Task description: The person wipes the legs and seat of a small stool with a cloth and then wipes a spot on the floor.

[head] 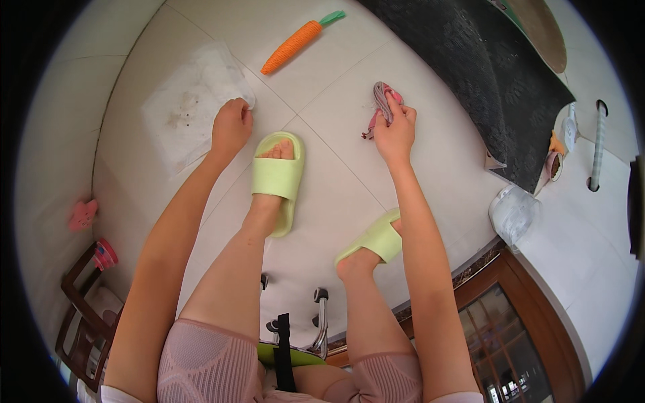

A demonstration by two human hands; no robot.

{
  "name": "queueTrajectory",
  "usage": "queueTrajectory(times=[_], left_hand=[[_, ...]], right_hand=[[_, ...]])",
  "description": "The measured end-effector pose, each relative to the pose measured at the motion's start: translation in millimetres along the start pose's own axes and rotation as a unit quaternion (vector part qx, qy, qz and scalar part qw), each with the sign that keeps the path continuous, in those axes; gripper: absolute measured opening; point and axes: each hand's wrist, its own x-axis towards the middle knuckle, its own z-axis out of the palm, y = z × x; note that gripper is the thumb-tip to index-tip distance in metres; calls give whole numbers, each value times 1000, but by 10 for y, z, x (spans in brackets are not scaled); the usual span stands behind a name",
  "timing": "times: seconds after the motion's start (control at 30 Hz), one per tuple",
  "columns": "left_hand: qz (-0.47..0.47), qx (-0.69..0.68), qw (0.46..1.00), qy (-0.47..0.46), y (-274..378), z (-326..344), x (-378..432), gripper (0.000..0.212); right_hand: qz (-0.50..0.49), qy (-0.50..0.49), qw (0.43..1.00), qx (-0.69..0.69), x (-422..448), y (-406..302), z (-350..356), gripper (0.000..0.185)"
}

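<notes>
My left hand [232, 128] pinches the near right corner of a thin white sheet [201, 85], which looks like a pet pad. Dark specks and a greyish-brown stain mark its middle. On the right, my right hand [395, 136] grips a bunched pink and grey fabric item [380, 95] with loose threads, just above the floor; its exact kind is unclear. Beyond and between both hands, an orange rope-wound carrot toy [295, 46] with a green top lies on the tiles.
A black textured mat [453, 40] curves along the upper right. Green slippers [277, 176] are on my feet. A clear plastic container [514, 214] stands at right, near a wooden glazed door [524, 322]. Chrome chair legs [320, 327] show below me; a wooden chair [83, 302] is at left.
</notes>
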Motion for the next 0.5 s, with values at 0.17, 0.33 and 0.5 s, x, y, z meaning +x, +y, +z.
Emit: queueTrajectory(times=[0.17,0.33,0.5], left_hand=[[34,-90,994,-52,350,93,-192,10],[22,-94,993,-69,435,40,-159,11],[7,-96,993,-74,346,29,-151,9]], right_hand=[[4,-58,998,-13,-69,-208,44,77],[-20,-111,992,-64,-55,-328,-10,90],[-63,-71,982,-165,13,-395,95,79]])
